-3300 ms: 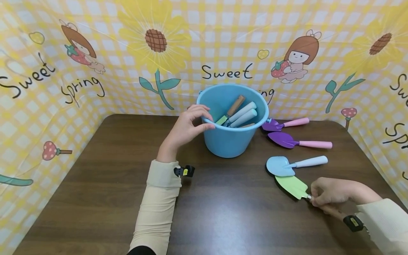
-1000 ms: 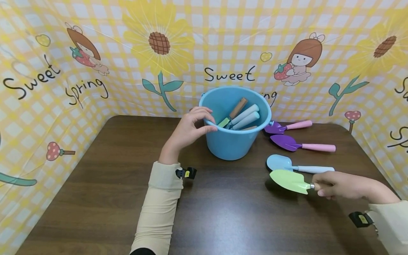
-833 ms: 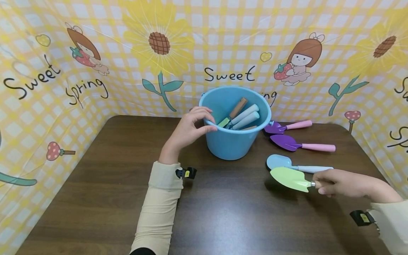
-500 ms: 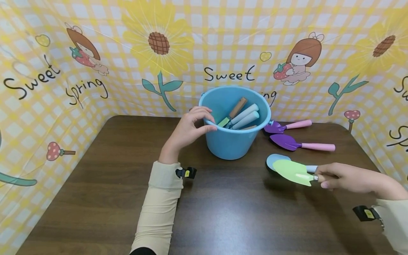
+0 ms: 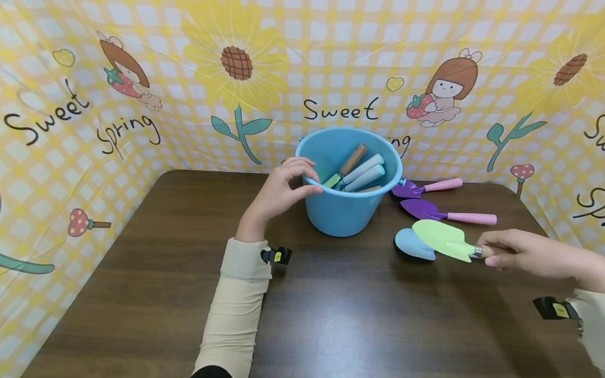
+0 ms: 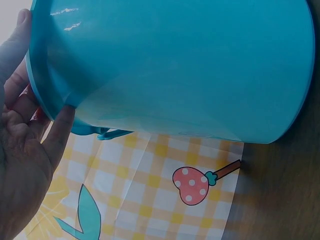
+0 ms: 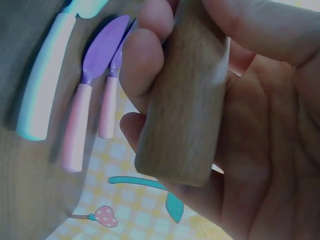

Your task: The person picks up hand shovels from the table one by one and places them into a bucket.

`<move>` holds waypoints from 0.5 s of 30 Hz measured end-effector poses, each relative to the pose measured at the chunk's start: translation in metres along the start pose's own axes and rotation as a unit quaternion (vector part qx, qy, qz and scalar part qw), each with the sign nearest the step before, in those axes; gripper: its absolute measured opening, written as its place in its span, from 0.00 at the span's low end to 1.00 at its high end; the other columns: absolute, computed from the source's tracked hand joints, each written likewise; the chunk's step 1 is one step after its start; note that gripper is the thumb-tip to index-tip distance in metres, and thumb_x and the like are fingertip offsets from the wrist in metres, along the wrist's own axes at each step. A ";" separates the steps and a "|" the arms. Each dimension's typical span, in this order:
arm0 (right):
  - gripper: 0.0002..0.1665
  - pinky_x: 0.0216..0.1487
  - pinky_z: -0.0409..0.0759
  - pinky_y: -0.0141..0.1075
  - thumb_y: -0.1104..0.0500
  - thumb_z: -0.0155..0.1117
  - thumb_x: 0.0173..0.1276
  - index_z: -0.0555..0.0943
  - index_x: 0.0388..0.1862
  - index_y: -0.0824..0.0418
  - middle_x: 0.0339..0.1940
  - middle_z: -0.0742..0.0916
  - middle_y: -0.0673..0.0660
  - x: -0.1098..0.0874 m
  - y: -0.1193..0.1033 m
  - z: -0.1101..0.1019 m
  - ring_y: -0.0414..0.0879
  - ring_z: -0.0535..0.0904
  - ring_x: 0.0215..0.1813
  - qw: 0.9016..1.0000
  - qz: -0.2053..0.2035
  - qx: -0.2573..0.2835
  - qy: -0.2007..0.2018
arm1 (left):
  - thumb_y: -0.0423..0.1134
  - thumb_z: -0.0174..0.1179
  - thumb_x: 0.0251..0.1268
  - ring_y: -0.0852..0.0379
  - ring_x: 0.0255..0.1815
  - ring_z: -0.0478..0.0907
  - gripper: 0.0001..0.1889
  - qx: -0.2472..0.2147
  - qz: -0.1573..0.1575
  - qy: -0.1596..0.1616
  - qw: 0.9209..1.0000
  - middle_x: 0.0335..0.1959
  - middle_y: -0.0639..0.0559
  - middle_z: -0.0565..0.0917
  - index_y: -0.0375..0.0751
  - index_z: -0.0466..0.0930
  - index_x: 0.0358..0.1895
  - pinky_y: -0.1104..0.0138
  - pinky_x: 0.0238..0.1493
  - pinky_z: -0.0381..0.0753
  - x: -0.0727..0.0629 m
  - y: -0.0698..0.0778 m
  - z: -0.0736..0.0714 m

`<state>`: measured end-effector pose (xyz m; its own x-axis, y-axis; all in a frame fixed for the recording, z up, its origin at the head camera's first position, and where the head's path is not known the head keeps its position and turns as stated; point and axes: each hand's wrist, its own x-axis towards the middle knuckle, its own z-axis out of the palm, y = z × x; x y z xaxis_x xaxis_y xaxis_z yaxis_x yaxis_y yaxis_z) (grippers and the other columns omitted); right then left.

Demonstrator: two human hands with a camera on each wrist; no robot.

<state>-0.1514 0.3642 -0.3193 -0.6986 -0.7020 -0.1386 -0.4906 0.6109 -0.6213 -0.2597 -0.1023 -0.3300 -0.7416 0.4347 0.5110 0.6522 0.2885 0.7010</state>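
In the head view, we count one blue bucket (image 5: pixel 340 215), standing upright on the brown table (image 5: pixel 142 294). The left hand (image 5: pixel 283 184) pinches its rim. Inside we count four handles: two pale blue handles (image 5: pixel 364 169) and two wooden handles (image 5: pixel 354 159), of which one shows only a thin part. The right hand (image 5: pixel 524 254) is closed around the wooden grip of one green trowel (image 5: pixel 441 239), which it holds above the table. This trowel stands in the way of one blue trowel (image 5: pixel 411 242), of which we see only the blade. Near the bucket lie two purple trowels (image 5: pixel 420 209) with pink handles. On the checked cloth (image 5: pixel 293 47) we read "Sweet" two times and "Spring" one time; another word is covered by the bucket except "ng".

In the left wrist view, we see the bucket's wall, smooth and without readable mark, and the fingers clamped at the rim. A strawberry print is on the cloth.

In the right wrist view, the fingers and thumb are wrapped around the wooden grip. Beside it we count three trowels on the table, one with pale blue handle and two with pink.
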 end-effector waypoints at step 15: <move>0.13 0.24 0.62 0.31 0.73 0.57 0.70 0.69 0.33 0.56 0.24 0.69 0.43 -0.003 -0.008 -0.016 0.34 0.65 0.27 0.996 -0.016 -0.067 0.048 | 0.36 0.72 0.57 0.54 0.63 0.71 0.07 0.001 0.006 0.002 1.000 0.39 0.48 0.87 0.40 0.85 0.36 0.55 0.69 0.68 -0.001 -0.001 0.000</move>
<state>-0.1536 0.3672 -0.3018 -0.7248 -0.6878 -0.0411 -0.5748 0.6364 -0.5144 -0.2599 -0.1026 -0.3315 -0.7339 0.4356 0.5211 0.6617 0.2852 0.6934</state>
